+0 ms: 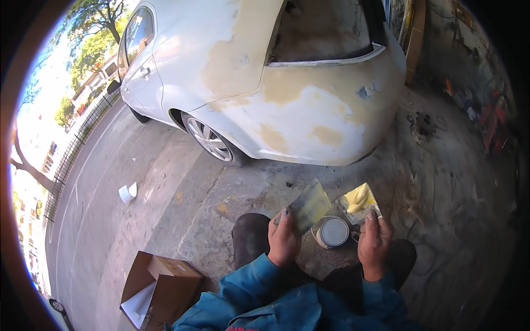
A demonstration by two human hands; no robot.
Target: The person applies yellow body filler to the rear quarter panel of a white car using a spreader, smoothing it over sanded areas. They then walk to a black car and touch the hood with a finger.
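My left hand [284, 240] is closed on a flat, greenish see-through spreader [311, 208], with the thumb lying on its face. In my right hand [375, 243] I grip a small pale spreader [377, 204] bearing a thick dollop of yellow body filler [359, 198]. The two spreaders are held close together but apart, above the floor. Between my hands, lower down, stands a round can [334, 231] with a light lid. Ahead is a white car [309, 118], its rear corner patched with tan filler.
An open cardboard box [171, 287] stands on the concrete floor at my left. Farther off lies a white roll [127, 192]. The car's rear wheel [210, 138] is ahead on the left. Cluttered red and dark objects [494, 118] sit by the right wall.
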